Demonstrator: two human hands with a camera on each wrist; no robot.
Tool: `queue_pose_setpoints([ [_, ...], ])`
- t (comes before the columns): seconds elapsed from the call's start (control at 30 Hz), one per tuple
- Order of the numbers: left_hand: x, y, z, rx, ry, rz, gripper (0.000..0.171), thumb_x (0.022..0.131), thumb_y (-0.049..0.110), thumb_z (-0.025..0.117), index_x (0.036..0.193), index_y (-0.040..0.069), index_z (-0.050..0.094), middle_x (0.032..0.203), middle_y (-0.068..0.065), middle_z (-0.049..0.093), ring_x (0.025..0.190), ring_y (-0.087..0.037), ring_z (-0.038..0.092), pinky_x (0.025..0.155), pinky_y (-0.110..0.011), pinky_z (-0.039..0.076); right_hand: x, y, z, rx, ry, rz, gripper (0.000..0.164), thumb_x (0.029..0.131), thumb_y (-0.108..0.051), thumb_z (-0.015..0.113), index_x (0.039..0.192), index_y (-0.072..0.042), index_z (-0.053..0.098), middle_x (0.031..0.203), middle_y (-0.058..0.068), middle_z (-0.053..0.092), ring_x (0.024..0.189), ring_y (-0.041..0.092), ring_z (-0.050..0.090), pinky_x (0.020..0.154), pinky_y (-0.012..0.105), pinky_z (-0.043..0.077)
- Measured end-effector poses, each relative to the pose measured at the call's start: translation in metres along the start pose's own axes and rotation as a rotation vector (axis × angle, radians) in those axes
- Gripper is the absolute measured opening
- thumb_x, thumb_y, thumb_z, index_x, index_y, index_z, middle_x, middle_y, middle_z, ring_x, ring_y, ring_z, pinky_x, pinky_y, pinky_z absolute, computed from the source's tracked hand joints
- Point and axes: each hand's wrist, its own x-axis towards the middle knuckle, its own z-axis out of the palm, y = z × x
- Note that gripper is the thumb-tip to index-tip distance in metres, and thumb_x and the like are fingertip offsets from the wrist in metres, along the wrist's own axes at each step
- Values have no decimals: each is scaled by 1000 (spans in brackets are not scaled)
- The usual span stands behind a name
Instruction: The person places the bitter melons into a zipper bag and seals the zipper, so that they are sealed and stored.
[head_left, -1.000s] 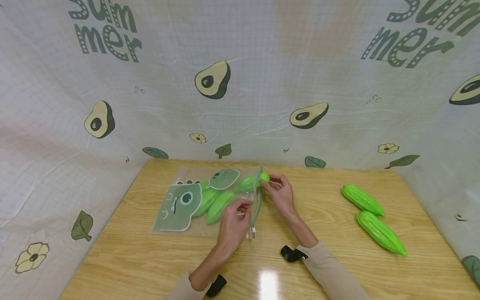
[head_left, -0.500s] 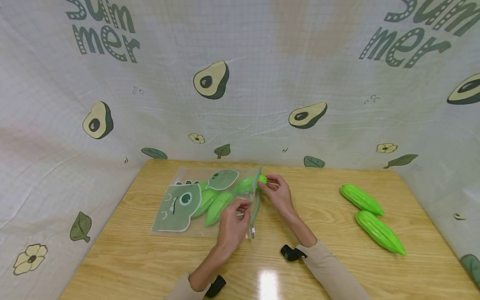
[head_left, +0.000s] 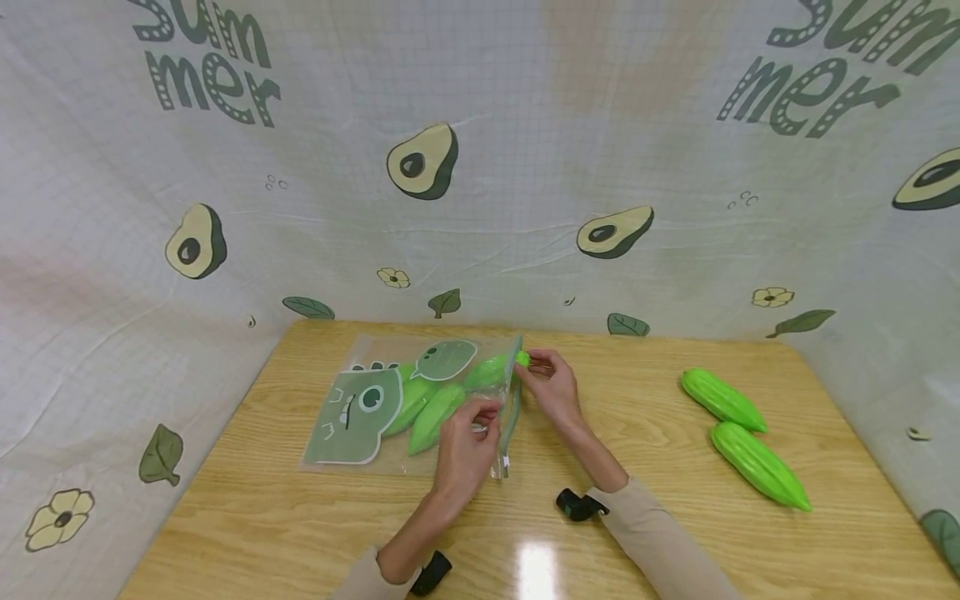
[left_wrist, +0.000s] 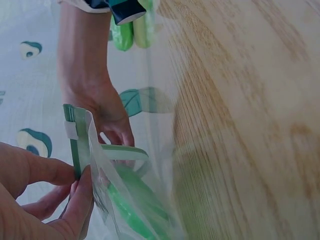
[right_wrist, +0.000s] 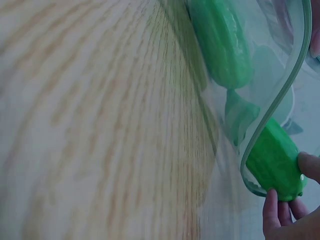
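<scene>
A clear zip bag (head_left: 348, 442) with a dinosaur print lies on the table, its mouth facing right. My left hand (head_left: 468, 442) pinches the green zip edge (left_wrist: 75, 150) of that mouth near the white slider (left_wrist: 71, 130). Fingers and thumb of my right hand (head_left: 553, 390) grip the end of a glossy green ribbed cucumber (right_wrist: 276, 159). Most of this cucumber is inside the bag, with its tip poking out past the zip edge. Deeper in the bag lie two more cucumbers, one of them the nearer cucumber (head_left: 435, 417), seen through the plastic.
Two loose cucumbers, an upper one (head_left: 723, 400) and a lower one (head_left: 759, 464), lie on the right of the wooden table (head_left: 630, 467). Behind the table hangs a pale cloth (head_left: 510, 167) printed with avocados, and it also runs down both sides.
My right hand has moved slightly left, and the cucumber it holds has slid further into the bag, so less sticks out. My left hand stays at the zip edge.
</scene>
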Motion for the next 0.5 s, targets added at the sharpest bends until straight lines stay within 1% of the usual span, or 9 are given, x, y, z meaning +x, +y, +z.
queue_pose_setpoints([
  [0.17, 0, 1, 0, -3, 2, 0, 20, 88, -13, 67, 104, -3, 73, 95, -11, 71, 86, -24, 70, 70, -19, 58, 0, 1, 2, 5, -2, -11, 39, 91, -6, 77, 125, 5, 62, 123, 24, 63, 112, 34, 63, 85, 16, 52],
  [0.3, 0, 0, 0, -7, 0, -2, 21, 87, -14, 67, 105, -3, 73, 96, -11, 71, 86, -24, 70, 70, -19, 58, -1, 0, 4, -3, -11, -10, 38, 91, -4, 76, 125, 7, 61, 123, 25, 63, 113, 36, 63, 86, 17, 52],
  [0.5, 0, 1, 0, -9, 2, -2, 21, 87, -14, 67, 104, -4, 73, 95, -12, 71, 86, -25, 70, 70, -20, 59, -3, -2, 7, -44, -26, 5, 34, 92, -1, 73, 123, 8, 62, 123, 25, 65, 113, 36, 64, 93, 27, 55],
])
